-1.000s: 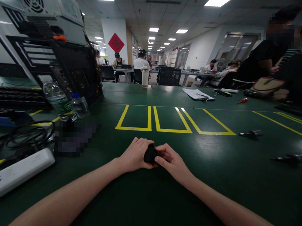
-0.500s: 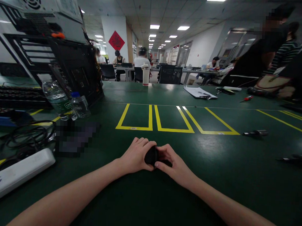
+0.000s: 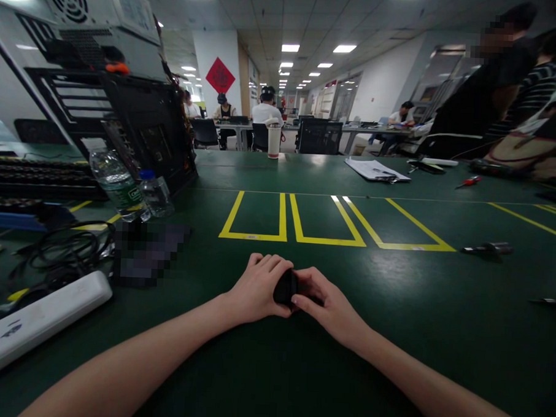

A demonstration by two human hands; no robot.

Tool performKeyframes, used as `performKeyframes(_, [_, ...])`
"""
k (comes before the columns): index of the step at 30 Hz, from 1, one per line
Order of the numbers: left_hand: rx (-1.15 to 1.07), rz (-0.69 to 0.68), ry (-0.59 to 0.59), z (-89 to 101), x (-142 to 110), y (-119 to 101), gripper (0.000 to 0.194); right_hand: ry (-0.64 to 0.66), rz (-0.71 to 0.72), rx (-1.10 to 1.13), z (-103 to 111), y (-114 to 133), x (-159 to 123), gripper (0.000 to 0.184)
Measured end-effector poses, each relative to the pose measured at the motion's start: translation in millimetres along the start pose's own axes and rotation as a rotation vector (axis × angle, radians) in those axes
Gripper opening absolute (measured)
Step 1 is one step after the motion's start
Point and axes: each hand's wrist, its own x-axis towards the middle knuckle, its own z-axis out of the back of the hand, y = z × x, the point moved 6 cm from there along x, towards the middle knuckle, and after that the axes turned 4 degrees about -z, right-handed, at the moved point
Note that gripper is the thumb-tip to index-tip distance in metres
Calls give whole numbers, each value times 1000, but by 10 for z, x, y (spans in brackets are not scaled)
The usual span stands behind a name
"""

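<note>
Both of my hands hold a small dark, blocky object [image 3: 284,287] low over the green table [image 3: 270,380]. Its kind cannot be made out, and much of it is covered by fingers. My left hand [image 3: 258,287] wraps it from the left, with the fingers over the top and the thumb below. From the right, my right hand [image 3: 331,303] pinches its edge between thumb and fingers. Beyond the hands, yellow tape outlines [image 3: 253,237] mark the tabletop.
At left lie a white power strip [image 3: 47,318], black cables [image 3: 68,254], bottles [image 3: 116,180] and an opened computer case [image 3: 147,129]. A screwdriver-like tool [image 3: 488,249] lies at right. Farther back are a clipboard [image 3: 374,169] and a cup [image 3: 273,141]. People stand at the far right.
The whole view has shifted slightly, so the table and its things appear farther right. Both hands keep nearly the same grip on the dark object.
</note>
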Motion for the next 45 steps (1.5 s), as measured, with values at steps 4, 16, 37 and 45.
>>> performKeyframes(4, [-11,-53,5,-11,-2,-26,69,-9,25,-45,7,5,-6,24])
performKeyframes(16, [-27,-77,23,-8,22,-45,53,10,-21,142,-5,-52,-12,19])
performKeyframes(37, [-74,-35,64,44,-47,-49,51,15,-3,52,-28,38,11,19])
performKeyframes(45, [-74,-10,84,69,-59,-14,52,79,51,-24,-37,56,53,27])
